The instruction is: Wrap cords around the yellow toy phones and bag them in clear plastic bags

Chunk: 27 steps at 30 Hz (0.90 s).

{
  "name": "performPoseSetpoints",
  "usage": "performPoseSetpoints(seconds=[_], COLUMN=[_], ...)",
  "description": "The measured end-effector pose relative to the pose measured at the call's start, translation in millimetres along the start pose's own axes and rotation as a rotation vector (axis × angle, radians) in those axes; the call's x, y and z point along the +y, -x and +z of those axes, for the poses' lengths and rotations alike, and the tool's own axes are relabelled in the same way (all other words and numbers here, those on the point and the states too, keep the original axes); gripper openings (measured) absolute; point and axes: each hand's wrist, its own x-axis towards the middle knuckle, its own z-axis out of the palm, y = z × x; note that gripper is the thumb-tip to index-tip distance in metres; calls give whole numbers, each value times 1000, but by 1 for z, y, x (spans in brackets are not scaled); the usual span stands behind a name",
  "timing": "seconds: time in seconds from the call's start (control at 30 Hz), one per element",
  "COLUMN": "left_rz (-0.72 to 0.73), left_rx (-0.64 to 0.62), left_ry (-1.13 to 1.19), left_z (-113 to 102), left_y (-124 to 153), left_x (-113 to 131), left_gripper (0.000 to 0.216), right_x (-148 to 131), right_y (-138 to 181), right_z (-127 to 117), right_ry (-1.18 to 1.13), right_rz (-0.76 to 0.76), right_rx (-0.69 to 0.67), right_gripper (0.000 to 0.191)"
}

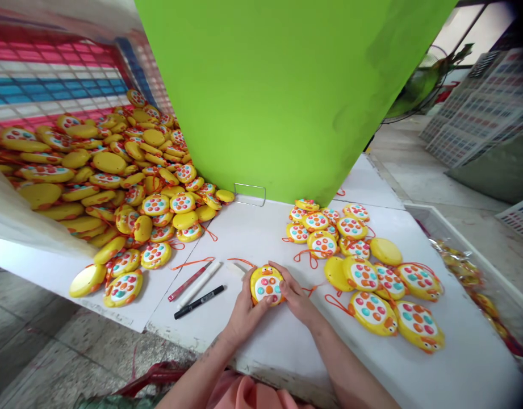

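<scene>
Both my hands hold one yellow duck-shaped toy (267, 284) with coloured round buttons, resting on the white table (261, 238). My left hand (245, 309) grips its left side, thumb on the front face. My right hand (294, 294) wraps its right side, fingers curled over the top edge. An orange cord trails from the toy toward the left.
A big heap of the same yellow toys (116, 176) fills the left. A smaller group of them (363, 272) lies to the right. Three pens (197, 287) lie left of my hands. A green panel (282, 85) stands behind. A white bin (465, 255) sits at right.
</scene>
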Motion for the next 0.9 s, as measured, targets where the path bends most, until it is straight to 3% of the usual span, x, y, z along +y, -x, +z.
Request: performPoseSetpoints(seconds=[0.27, 0.47, 0.7, 0.9], left_rz=[22, -6, 57, -41], left_rx=[-38, 19, -3, 89], left_ry=[119, 14, 53, 31], left_z=[0, 0, -2, 0], left_y=[-2, 0, -1, -4], left_x=[-6, -2, -4, 2], left_gripper=[105, 73, 75, 42], right_x=[-2, -3, 6, 3], right_y=[0, -1, -1, -1], right_z=[2, 2, -1, 0], right_ry=[42, -47, 25, -28], right_rz=[2, 4, -5, 24], right_rx=[-2, -66, -48, -95], right_gripper=[51, 58, 58, 66])
